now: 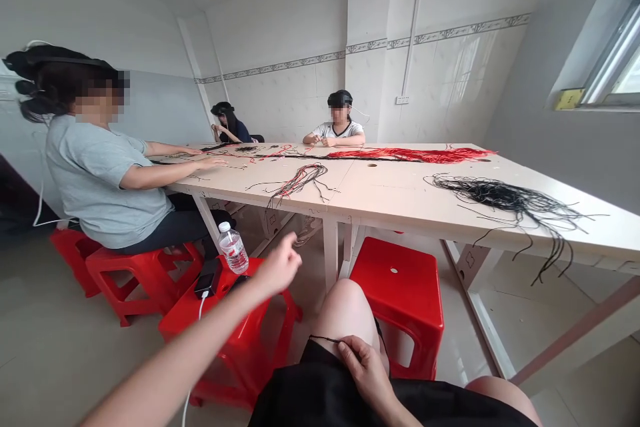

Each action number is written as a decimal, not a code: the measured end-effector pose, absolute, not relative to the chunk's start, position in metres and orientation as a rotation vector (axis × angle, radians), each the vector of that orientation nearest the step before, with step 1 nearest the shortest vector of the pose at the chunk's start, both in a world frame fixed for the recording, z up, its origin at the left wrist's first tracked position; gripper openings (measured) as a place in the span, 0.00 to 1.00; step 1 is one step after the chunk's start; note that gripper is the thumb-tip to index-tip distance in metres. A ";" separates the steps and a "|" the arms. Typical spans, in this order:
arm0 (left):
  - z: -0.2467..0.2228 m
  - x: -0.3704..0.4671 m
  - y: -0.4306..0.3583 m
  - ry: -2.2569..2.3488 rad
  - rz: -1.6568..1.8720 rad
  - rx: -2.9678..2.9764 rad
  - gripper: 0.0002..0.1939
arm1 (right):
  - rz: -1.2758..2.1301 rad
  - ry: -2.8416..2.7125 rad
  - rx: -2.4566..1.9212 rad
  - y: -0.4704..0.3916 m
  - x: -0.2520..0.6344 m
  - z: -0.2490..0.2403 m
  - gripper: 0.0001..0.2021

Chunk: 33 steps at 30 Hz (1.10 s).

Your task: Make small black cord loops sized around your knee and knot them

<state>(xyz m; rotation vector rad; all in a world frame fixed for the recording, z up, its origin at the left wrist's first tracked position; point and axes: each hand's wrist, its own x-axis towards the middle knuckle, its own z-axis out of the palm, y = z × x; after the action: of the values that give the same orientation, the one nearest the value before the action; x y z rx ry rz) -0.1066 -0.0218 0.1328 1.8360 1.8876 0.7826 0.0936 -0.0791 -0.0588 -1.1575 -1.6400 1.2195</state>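
Observation:
My right hand (363,368) rests on my bare thigh, thumb and fingers pinched on a thin black cord (327,339). The cord lies across the leg, and a small knot or thicker spot shows in it near the fingertips. My left hand (280,265) is raised in front of the table edge, left of my knee. Its fingers are mostly curled together, with one fingertip pointing up; whether anything thin is between them I cannot make out. A bundle of black and red cords (303,180) lies on the table beyond it.
A long pale table (390,197) carries red cords (415,155) and a black cord pile (493,193) hanging over its edge. Red stools (400,273) stand before it, one with a water bottle (233,248) and a cabled black device (207,277). Several people sit around.

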 end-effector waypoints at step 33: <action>0.007 -0.049 -0.074 1.481 0.426 1.914 0.14 | 1.300 -1.583 -1.083 -0.080 0.103 -0.061 0.22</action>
<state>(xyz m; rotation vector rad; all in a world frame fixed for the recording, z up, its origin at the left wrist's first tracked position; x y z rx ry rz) -0.0494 -0.0739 0.0073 1.9136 1.4812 0.4256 0.1028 -0.0797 -0.0611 -1.0829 -1.5835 1.2998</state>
